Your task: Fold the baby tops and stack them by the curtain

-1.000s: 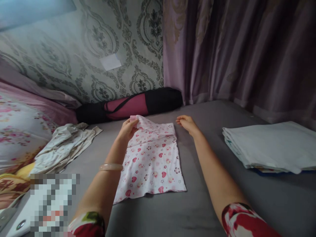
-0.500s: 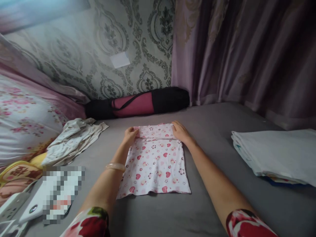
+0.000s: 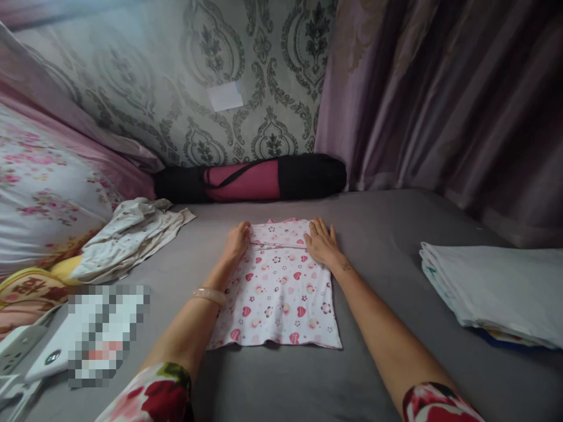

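Printed cloth [image 3: 275,299]: lay on grey sheet [image 3: 378,234], short of its far edge; far end in a folded band.
Left hand [image 3: 238,239]: fingers curled at band's left end; grip could not be told.
Right hand [image 3: 324,243]: fingers extended, slightly parted, flat on band's right end, nothing gripped.
Bag [image 3: 244,180]: lay along sheet's far edge.

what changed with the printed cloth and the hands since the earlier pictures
The right hand, which was off the printed cloth, has moved left onto its far right corner and lies spread there. The raised far left corner has come down flatter. The left hand remains at that corner.
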